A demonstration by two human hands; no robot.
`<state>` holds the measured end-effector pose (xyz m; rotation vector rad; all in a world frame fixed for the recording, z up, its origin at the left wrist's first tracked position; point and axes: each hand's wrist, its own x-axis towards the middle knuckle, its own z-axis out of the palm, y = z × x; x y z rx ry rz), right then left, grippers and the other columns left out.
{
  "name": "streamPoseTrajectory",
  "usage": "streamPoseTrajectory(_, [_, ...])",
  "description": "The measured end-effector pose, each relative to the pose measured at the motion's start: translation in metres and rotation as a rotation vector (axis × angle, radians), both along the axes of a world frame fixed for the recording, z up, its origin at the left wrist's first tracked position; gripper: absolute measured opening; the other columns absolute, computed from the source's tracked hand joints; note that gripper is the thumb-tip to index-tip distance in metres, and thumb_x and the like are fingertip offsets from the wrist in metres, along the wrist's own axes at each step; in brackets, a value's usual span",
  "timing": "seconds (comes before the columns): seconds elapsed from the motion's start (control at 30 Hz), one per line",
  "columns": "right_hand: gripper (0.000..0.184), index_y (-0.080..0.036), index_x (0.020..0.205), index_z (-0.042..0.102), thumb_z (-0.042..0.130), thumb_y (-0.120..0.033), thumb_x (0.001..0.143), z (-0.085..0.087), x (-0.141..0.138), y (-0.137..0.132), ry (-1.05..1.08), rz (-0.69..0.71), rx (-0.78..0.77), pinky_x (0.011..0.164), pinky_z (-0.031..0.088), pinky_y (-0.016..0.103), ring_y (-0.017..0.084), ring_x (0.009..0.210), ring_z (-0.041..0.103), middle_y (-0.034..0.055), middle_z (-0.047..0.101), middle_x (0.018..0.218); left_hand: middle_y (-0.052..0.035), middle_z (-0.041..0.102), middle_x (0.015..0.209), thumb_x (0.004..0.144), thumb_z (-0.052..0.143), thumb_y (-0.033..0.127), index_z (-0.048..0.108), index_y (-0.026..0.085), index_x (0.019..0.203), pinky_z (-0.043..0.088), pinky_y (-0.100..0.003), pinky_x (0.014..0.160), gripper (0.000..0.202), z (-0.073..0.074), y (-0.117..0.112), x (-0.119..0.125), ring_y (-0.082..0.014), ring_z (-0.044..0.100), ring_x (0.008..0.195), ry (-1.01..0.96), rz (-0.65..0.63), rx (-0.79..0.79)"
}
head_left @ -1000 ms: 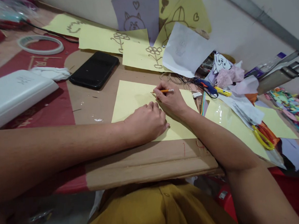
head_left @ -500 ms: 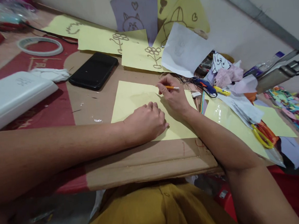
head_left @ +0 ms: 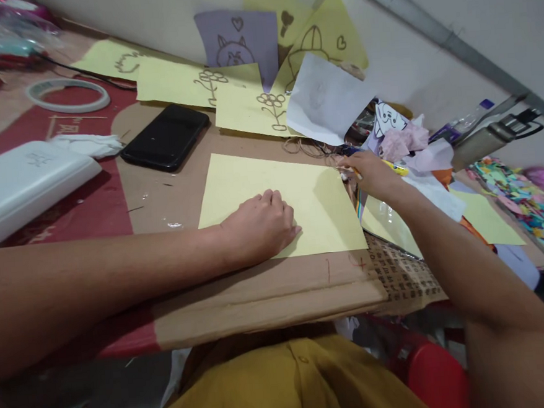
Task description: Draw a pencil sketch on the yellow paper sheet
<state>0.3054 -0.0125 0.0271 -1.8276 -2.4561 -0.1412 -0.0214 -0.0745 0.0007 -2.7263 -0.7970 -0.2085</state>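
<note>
A blank yellow sheet of paper point(head_left: 318, 194) lies on the cardboard-covered table in front of me. My left hand point(head_left: 262, 226) rests on the sheet's lower middle, its fingers curled in a loose fist with the tips hidden and no object showing in it. Beyond the sheet's right edge, my right hand point(head_left: 369, 169) is low over small clutter, fingers closed. A short end of the pencil point(head_left: 357, 174) shows below those fingers; most of it is hidden. Thin string point(head_left: 296, 145) lies loose behind the sheet.
To the left are a black phone point(head_left: 167, 138), a white power bank point(head_left: 28, 184) and a tape roll point(head_left: 67, 96). Yellow sheets with flower drawings point(head_left: 247, 109) and a white paper point(head_left: 327, 100) stand behind. Paper scraps point(head_left: 523, 199) and a metal bottle point(head_left: 479, 143) are at right.
My right hand has moved right with the pencil, off the yellow sheet and over the clutter beside it. My left hand has stayed on the sheet. The view has shifted slightly.
</note>
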Motion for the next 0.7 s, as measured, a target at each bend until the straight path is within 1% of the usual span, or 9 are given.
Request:
streamPoseTrajectory(0.07, [0.047,-0.016,0.121,0.076,0.06,-0.005,0.078,-0.008,0.005,-0.001,-0.079,-0.012,-0.034,0.094,0.049,0.044,0.032,0.107,0.062,0.0159,0.073,0.113,-0.022,0.071,0.092,0.104,0.052,0.038,0.074,0.002,0.098,0.048,-0.034,0.063,0.042,0.001,0.0,0.0,-0.0315,0.07,0.086,0.012,0.002,-0.004])
streamPoseTrajectory(0.17, [0.034,-0.013,0.112,0.077,0.061,-0.008,0.083,-0.012,0.004,0.0,-0.115,-0.064,-0.045,0.092,0.049,0.044,0.033,0.105,0.063,0.0176,0.073,0.108,-0.0234,0.072,0.095,0.105,0.05,0.038,0.074,0.002,0.1,0.05,-0.034,0.065,0.044,0.002,0.0,0.0,-0.0321,0.07,0.089,0.031,0.012,-0.021])
streamPoseTrajectory(0.3, [0.017,-0.014,0.101,0.077,0.068,-0.019,0.087,-0.006,0.004,-0.004,-0.053,-0.143,-0.08,0.088,0.05,0.043,0.031,0.096,0.066,0.0159,0.075,0.1,-0.0239,0.072,0.096,0.105,0.049,0.039,0.074,0.001,0.104,0.051,-0.034,0.068,0.045,0.002,-0.001,0.0,-0.031,0.069,0.091,0.022,0.009,-0.037])
streamPoseTrajectory(0.4, [0.011,-0.017,0.097,0.074,0.068,-0.02,0.088,0.006,-0.004,-0.011,0.004,-0.145,0.038,0.085,0.051,0.043,0.031,0.094,0.066,0.0146,0.073,0.096,-0.0244,0.072,0.097,0.105,0.049,0.039,0.074,0.001,0.105,0.052,-0.035,0.069,0.045,0.001,-0.001,0.001,-0.0313,0.069,0.091,0.014,0.019,-0.06])
streamPoseTrajectory(0.43, [0.012,-0.018,0.099,0.073,0.067,-0.021,0.089,0.011,-0.012,-0.014,0.044,-0.117,0.118,0.085,0.051,0.044,0.031,0.096,0.065,0.0144,0.072,0.098,-0.0245,0.072,0.097,0.106,0.049,0.039,0.074,0.001,0.105,0.052,-0.035,0.069,0.045,0.001,-0.001,0.001,-0.0318,0.069,0.092,0.017,0.017,-0.07])
streamPoseTrajectory(0.5, [0.014,-0.023,0.104,0.072,0.064,-0.025,0.093,0.018,-0.035,-0.018,0.158,0.039,0.229,0.088,0.051,0.045,0.03,0.099,0.064,0.0126,0.071,0.102,-0.0251,0.072,0.099,0.106,0.047,0.039,0.073,0.001,0.105,0.053,-0.037,0.07,0.046,0.001,0.0,0.001,-0.0332,0.07,0.093,0.027,0.015,-0.084])
streamPoseTrajectory(0.53, [0.013,-0.025,0.104,0.071,0.064,-0.027,0.094,0.021,-0.05,-0.019,0.216,0.121,0.244,0.091,0.051,0.046,0.029,0.101,0.064,0.0117,0.07,0.104,-0.0256,0.072,0.1,0.106,0.046,0.04,0.073,0.001,0.106,0.053,-0.037,0.071,0.047,0.001,0.0,0.001,-0.034,0.07,0.094,0.032,0.019,-0.09])
streamPoseTrajectory(0.6, [0.011,-0.027,0.103,0.071,0.064,-0.027,0.095,0.021,-0.081,-0.018,0.306,0.248,0.177,0.093,0.051,0.044,0.028,0.101,0.064,0.0095,0.071,0.104,-0.027,0.072,0.103,0.107,0.044,0.039,0.073,0.0,0.109,0.054,-0.038,0.072,0.049,0.002,0.0,0.002,-0.0352,0.07,0.097,0.042,0.036,-0.099])
streamPoseTrajectory(0.7, [0.01,-0.026,0.102,0.071,0.069,-0.025,0.092,0.011,-0.118,-0.011,0.432,0.379,0.073,0.093,0.05,0.043,0.026,0.101,0.064,0.0082,0.072,0.105,-0.028,0.072,0.106,0.108,0.042,0.038,0.073,0.0,0.112,0.054,-0.039,0.073,0.049,0.002,-0.001,0.002,-0.036,0.071,0.099,0.057,0.033,-0.104])
